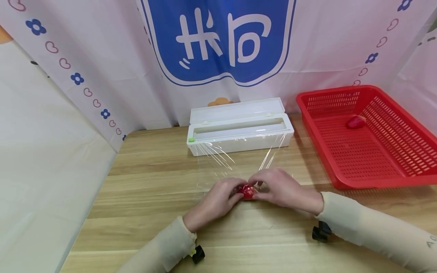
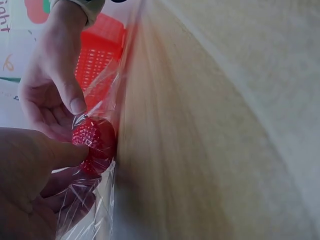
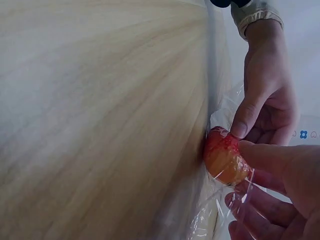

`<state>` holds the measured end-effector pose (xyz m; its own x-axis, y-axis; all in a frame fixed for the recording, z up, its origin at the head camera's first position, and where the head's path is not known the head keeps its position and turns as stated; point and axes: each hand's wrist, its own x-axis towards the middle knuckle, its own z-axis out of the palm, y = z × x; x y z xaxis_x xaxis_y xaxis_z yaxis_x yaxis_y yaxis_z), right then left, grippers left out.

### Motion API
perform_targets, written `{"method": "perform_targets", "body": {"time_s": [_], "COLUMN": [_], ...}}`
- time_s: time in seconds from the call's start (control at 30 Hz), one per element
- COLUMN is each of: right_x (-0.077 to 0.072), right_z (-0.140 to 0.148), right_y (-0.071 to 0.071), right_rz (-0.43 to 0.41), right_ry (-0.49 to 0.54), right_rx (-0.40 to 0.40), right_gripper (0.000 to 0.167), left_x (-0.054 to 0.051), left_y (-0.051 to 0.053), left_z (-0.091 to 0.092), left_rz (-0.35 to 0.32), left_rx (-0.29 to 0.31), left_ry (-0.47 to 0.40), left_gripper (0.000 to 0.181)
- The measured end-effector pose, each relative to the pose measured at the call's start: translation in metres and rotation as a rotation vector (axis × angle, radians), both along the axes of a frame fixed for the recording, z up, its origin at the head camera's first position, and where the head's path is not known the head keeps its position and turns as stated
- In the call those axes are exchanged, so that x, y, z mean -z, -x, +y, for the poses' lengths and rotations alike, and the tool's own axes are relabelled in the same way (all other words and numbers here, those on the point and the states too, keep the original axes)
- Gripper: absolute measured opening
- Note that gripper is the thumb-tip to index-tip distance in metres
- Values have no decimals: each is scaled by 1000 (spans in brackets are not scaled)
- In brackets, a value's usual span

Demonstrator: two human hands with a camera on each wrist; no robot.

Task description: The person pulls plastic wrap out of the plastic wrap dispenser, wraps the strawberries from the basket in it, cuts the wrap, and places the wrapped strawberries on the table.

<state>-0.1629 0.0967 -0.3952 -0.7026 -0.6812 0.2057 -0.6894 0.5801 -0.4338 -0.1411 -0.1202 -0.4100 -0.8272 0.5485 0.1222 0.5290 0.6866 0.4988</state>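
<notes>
A red strawberry (image 1: pixel 248 192), pale orange on one side in the right wrist view, sits low at the tabletop with clear cling film (image 2: pixel 82 205) around it. My left hand (image 1: pixel 223 197) holds it from the left, thumb pressed on its bumpy skin through the film. From the other side my right hand (image 1: pixel 280 189) pinches the film and fruit, its thumb touching the strawberry (image 3: pixel 227 157) in the right wrist view. The film stretches back from the fruit to a white cling film dispenser (image 1: pixel 242 142), whose lid is raised. Some fingertips are hidden behind the fruit and film.
A red plastic basket (image 1: pixel 332 159) stands to the right, with another red strawberry (image 1: pixel 356 121) inside. Behind the dispenser hangs a white printed cloth (image 1: pixel 129 76) with a blue emblem. The wooden tabletop (image 1: pixel 136 212) extends left and in front of the hands.
</notes>
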Motion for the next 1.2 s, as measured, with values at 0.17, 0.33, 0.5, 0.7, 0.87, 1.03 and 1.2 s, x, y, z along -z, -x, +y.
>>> {"method": "perform_targets", "body": {"time_s": [0.17,0.33,0.5,0.7,0.87,1.03,1.2], "right_x": [2,3,4,2,1,1,5], "right_z": [-1,0,2,2,2,1,0], "right_y": [5,11,17,18,17,17,20], "right_rz": [-77,-160,-217,-193,-59,-15,-42], "right_ry": [14,27,31,19,21,46,44], "right_rx": [40,63,69,71,63,12,19], "right_gripper": [26,21,15,16,24,22,21], "left_x": [0,-3,-4,-2,1,1,3], "left_y": [0,1,2,6,10,13,17], "left_z": [0,-1,0,2,2,1,1], "left_rz": [32,114,161,142,116,88,76], "left_rx": [-26,-32,14,26,10,-6,-15], "left_ry": [6,42,87,95,74,64,59], "left_gripper": [29,29,36,39,35,32,27]}}
